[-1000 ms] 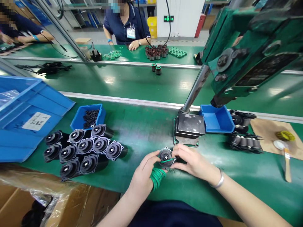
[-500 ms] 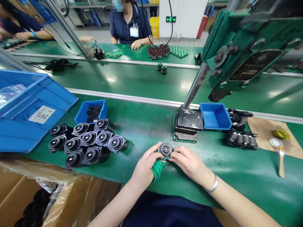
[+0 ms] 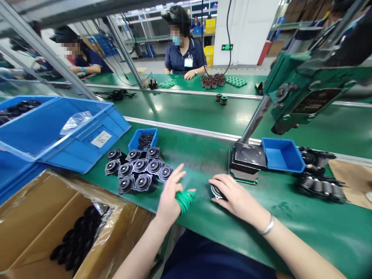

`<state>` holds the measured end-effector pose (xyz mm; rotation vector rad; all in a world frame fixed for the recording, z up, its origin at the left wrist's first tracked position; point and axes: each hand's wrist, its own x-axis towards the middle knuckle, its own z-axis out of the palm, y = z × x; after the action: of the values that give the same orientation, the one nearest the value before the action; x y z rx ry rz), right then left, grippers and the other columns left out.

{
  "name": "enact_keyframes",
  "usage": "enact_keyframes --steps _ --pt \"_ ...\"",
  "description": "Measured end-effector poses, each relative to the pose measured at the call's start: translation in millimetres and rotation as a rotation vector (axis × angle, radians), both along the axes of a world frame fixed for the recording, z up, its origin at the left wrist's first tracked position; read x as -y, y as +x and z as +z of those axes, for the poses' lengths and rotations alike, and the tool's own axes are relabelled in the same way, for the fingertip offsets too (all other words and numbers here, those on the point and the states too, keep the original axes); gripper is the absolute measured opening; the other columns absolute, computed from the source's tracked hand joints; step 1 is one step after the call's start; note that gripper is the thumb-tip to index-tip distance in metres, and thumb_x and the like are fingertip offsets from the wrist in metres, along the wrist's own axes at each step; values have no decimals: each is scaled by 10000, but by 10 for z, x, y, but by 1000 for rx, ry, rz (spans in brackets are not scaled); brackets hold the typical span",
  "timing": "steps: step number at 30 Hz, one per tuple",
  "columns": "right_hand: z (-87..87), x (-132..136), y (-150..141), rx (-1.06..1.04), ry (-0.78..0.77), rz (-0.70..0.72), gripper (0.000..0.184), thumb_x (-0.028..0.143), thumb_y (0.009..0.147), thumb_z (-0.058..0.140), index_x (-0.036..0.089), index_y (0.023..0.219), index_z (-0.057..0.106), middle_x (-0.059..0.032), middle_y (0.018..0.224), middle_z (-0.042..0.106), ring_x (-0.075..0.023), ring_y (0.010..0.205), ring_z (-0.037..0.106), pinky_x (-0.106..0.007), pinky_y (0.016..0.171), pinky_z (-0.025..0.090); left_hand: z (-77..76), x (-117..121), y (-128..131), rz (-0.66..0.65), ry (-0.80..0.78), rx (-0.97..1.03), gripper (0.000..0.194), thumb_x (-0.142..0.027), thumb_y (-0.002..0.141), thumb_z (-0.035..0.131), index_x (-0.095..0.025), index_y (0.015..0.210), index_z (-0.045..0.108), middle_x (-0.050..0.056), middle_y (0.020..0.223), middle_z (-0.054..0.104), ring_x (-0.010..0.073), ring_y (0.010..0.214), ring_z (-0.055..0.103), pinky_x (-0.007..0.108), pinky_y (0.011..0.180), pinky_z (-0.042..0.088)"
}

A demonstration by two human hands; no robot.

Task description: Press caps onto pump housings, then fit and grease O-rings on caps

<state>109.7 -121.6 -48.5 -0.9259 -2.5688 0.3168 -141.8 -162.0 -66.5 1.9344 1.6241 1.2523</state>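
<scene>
My right hand (image 3: 232,195) is wrapped over a round black motor housing (image 3: 216,191) with a pale flanged rim, low over the green bench and mostly covered by the fingers. A bundle of green rubber rings (image 3: 185,201) hangs looped round the thumb of my left hand (image 3: 171,195). That hand's fingers are stretched out and apart, close to a cluster of similar motor housings (image 3: 141,165) standing upright on its left. Between my two hands shows bare bench top.
A green press (image 3: 308,93) with a black base block (image 3: 250,155) stands at right, beside a blue tray (image 3: 283,155) and black parts (image 3: 322,188). At left are a small blue bin (image 3: 154,135), large blue crates (image 3: 116,118) and an open carton (image 3: 26,232). A co-worker (image 3: 186,54) sits opposite.
My left hand has let go of the motor housing and moved left, its fingers opening out. My right hand now grips the housing alone. The view has swung left.
</scene>
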Motion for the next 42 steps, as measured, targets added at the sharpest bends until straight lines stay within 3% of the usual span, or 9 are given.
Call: enact_keyframes --steps 4,8,13,18,23,26,30,34,42 --pt "-99 132 220 40 86 -128 428 312 925 568 145 1306 470 -144 1240 541 -249 1160 542 -447 1007 515 111 -158 -487 167 37 -330 480 -420 899 616 -154 1291 540 188 1353 584 302 1173 625 492 1016 523" --pt "-173 332 916 70 182 -384 442 368 925 569 134 1289 480 -151 1215 560 -243 1112 571 -410 976 518 31 -235 -580 130 24 -398 447 -409 922 565 -150 1286 556 173 1286 629 317 1184 625 495 1026 520" --pt "-214 487 1781 135 269 -647 519 484 935 519 105 1288 491 -165 1170 584 -267 1080 590 -434 977 496 60 -264 -153 -165 -1 -326 472 -341 907 602 -192 1346 515 122 1294 646 264 1154 656 415 1021 539" --pt "-131 538 2087 224 287 -700 581 543 947 464 79 1295 493 -173 1137 599 -284 1074 598 -433 956 501 101 -243 434 -419 -35 -330 506 -269 924 582 -206 1406 441 128 1353 609 242 1159 659 362 969 571" --pt "185 649 1860 210 329 -765 641 508 902 573 86 1371 459 -211 1296 528 -334 1228 522 -499 1064 436 163 -163 492 -375 -77 -302 585 -270 906 608 -211 1447 396 136 1353 605 263 1178 647 374 951 576" --pt "278 650 1461 16 169 -686 518 446 925 562 172 1354 467 -140 1277 560 -256 1189 563 -428 1062 470 181 -135 404 -345 -108 -264 596 -275 875 656 -209 1422 429 113 1236 666 250 1102 675 355 923 579" --pt "195 495 658 -147 -201 -396 528 437 940 541 212 1392 388 -128 1376 484 -217 1240 540 -386 1008 541 105 -54 499 -251 -112 -213 534 -290 881 655 -184 1369 467 107 1117 666 203 901 693 309 793 590" --pt "63 253 43 -212 -315 -197 506 348 959 516 200 1413 351 -135 1411 434 -203 1338 450 -423 1128 462 4 60 614 -220 -84 -136 475 -321 921 608 -193 1357 468 108 1088 642 189 882 671 292 757 575" --pt "271 -114 166 -134 -371 88 482 426 931 571 203 1343 458 -123 1402 466 -192 1329 445 -397 1121 436 46 76 344 -292 -135 269 111 -221 861 699 -187 934 622 29 919 631 136 749 640 249 678 536"
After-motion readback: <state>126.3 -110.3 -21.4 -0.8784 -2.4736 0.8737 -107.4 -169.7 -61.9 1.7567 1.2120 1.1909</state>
